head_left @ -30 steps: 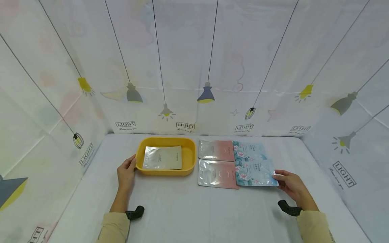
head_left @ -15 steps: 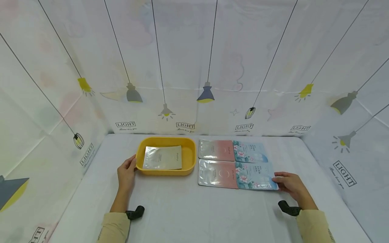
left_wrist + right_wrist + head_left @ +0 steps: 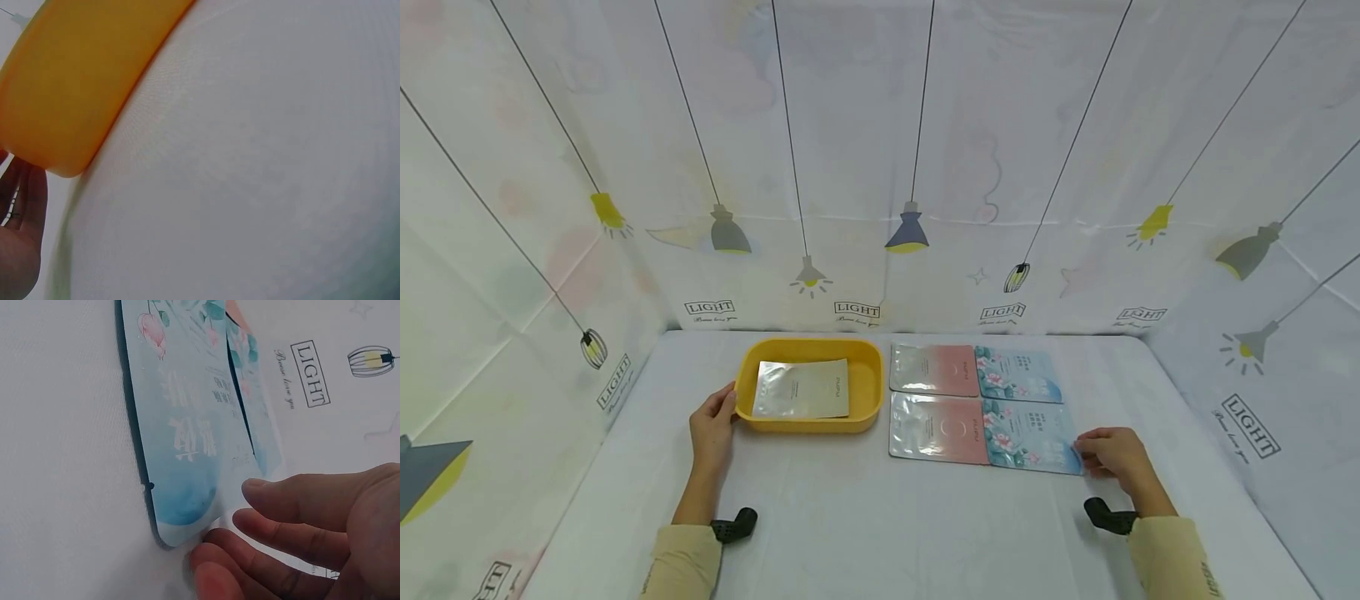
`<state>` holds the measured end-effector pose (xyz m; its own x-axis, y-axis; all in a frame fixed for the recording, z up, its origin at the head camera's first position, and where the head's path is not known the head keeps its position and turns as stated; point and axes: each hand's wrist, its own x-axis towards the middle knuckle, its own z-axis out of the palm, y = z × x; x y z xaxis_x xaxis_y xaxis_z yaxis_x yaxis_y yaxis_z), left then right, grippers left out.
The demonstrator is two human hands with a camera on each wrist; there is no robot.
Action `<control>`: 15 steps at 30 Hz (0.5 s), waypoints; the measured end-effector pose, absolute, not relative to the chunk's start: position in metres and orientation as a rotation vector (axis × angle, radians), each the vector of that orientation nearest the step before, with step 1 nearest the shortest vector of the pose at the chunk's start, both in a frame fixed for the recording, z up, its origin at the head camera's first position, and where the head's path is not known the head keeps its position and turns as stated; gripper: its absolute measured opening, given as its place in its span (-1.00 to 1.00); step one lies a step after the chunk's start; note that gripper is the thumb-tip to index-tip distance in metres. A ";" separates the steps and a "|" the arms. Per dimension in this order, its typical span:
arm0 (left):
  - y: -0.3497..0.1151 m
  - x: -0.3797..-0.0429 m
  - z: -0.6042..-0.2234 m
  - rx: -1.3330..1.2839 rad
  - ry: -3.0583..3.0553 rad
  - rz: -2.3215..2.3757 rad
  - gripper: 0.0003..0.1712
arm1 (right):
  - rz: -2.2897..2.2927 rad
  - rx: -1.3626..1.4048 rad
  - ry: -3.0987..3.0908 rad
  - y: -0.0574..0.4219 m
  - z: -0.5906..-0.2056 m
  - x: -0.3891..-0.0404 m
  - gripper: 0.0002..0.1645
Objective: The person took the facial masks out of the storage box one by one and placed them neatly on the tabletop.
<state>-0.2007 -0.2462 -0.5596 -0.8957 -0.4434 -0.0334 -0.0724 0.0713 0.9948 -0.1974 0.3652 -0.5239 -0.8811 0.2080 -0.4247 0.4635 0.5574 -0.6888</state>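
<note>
My left hand (image 3: pixel 711 423) holds the left end of a yellow plastic tray (image 3: pixel 868 392), its fingertips at the outer wall in the left wrist view. A pale silver-green sheet mask packet (image 3: pixel 801 389) lies inside the tray. On the right, the thumb of my right hand (image 3: pixel 1116 458) overlaps the outer corner of a blue floral sheet mask packet (image 3: pixel 181 444), with the fingers just past its edge. This packet lies at the front right of a two-by-two block. Behind it is another blue packet (image 3: pixel 1018 375); two pink-silver packets (image 3: pixel 934 371) lie to the left.
All of this lies on a white-covered table (image 3: pixel 880 533). Cloth walls (image 3: pixel 850 167) printed with hanging lamps rise behind and at both sides. Some table surface separates the tray from the pink packets.
The front right blue packet has come down toward the near side and lies beside the pink one, uncovering the blue packet behind. My right hand shifted slightly with it; the left hand stayed still.
</note>
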 end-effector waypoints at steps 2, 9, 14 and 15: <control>-0.246 -0.201 -0.560 0.516 -2.069 -1.900 -0.53 | -1.185 0.539 2.537 0.364 -0.522 -0.198 -0.57; -0.246 -0.201 -0.557 0.523 -2.060 -1.921 -0.52 | -1.148 0.508 2.572 0.358 -0.515 -0.196 -0.49; -0.246 -0.199 -0.556 0.523 -2.072 -1.922 -0.52 | -1.174 0.491 2.571 0.353 -0.512 -0.197 -0.44; -0.246 -0.199 -0.556 0.525 -2.071 -1.921 -0.52 | -1.183 0.486 2.570 0.352 -0.511 -0.198 -0.43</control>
<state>-0.1992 -0.2460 -0.5564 -0.8987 -0.4359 -0.0486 -0.0813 0.0567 0.9951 -0.1979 0.3516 -0.5111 -0.9072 0.1873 -0.3768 0.4080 0.6103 -0.6790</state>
